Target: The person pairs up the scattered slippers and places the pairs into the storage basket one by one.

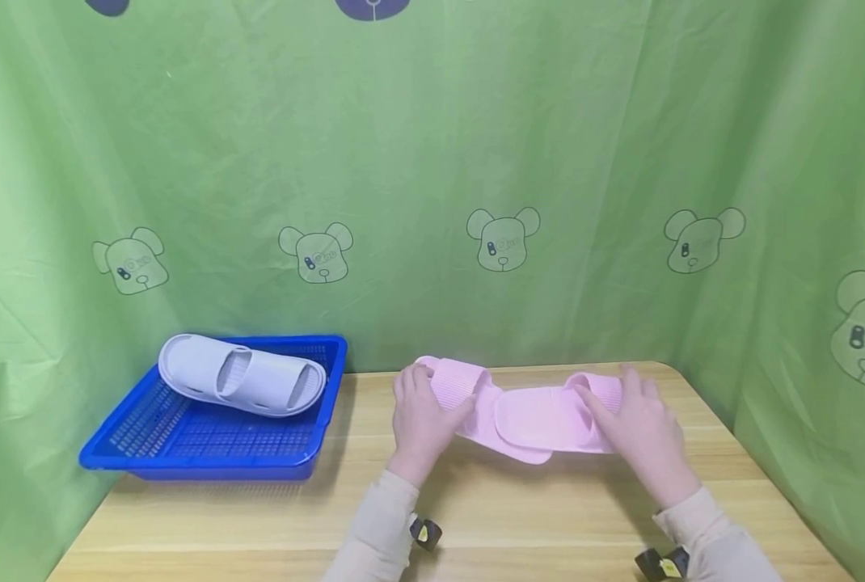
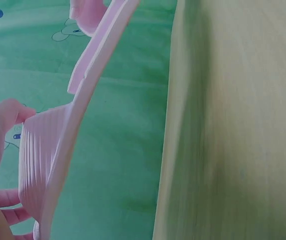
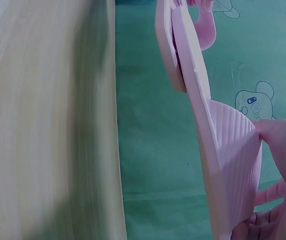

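Observation:
Two pink slippers are held up over the table, heel ends overlapping. My left hand [image 1: 421, 416] grips the left pink slipper [image 1: 460, 381] by its ribbed strap [image 2: 42, 150], thumb on one edge and fingers at the other. On the other side, my right hand [image 1: 643, 428] pinches the ribbed strap [image 3: 238, 160] of the right pink slipper [image 1: 537, 416]. The right slipper's heel lies in front of the left one's heel and hides part of it. Both wrist views show the soles edge-on, apart from the tabletop.
A blue plastic basket [image 1: 221, 465] stands at the table's left. Inside it, a pale lavender slipper pair [image 1: 258, 376] leans across the back rim. The wooden table [image 1: 491, 517] meets a green curtain [image 1: 418, 145] printed with bear faces at the back and sides.

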Demonstrator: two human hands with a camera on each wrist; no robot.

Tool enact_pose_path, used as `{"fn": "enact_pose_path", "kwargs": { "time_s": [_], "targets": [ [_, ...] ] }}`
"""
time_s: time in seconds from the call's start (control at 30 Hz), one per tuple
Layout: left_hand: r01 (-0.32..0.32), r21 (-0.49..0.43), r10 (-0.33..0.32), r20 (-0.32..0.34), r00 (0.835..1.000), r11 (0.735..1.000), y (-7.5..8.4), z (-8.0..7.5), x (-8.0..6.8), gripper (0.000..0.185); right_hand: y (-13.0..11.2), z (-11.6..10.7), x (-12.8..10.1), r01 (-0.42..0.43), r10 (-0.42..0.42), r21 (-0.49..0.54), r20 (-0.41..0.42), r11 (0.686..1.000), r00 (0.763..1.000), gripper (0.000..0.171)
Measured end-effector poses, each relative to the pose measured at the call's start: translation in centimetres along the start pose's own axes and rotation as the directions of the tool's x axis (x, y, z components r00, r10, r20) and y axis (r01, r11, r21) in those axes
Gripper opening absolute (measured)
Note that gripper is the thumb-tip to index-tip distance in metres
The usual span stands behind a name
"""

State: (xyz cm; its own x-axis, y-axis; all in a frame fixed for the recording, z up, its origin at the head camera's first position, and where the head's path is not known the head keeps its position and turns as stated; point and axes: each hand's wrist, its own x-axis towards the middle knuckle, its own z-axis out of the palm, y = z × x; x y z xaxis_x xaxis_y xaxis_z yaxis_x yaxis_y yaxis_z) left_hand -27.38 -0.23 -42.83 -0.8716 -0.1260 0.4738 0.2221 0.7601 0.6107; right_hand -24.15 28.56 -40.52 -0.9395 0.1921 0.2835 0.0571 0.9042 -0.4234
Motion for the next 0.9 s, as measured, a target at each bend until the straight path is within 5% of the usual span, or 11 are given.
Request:
{"fn": "enact_pose_path", "kwargs": {
  "time_s": [0.9],
  "targets": [
    [0.066,0.03,-0.067,0.026,0.997,0.997,0.46,0.81,-0.67,0.075,-0.7,0.68,-0.26,-0.009,0.009,0.008,0.066,1.0,0.998,0.102]
  ]
}}
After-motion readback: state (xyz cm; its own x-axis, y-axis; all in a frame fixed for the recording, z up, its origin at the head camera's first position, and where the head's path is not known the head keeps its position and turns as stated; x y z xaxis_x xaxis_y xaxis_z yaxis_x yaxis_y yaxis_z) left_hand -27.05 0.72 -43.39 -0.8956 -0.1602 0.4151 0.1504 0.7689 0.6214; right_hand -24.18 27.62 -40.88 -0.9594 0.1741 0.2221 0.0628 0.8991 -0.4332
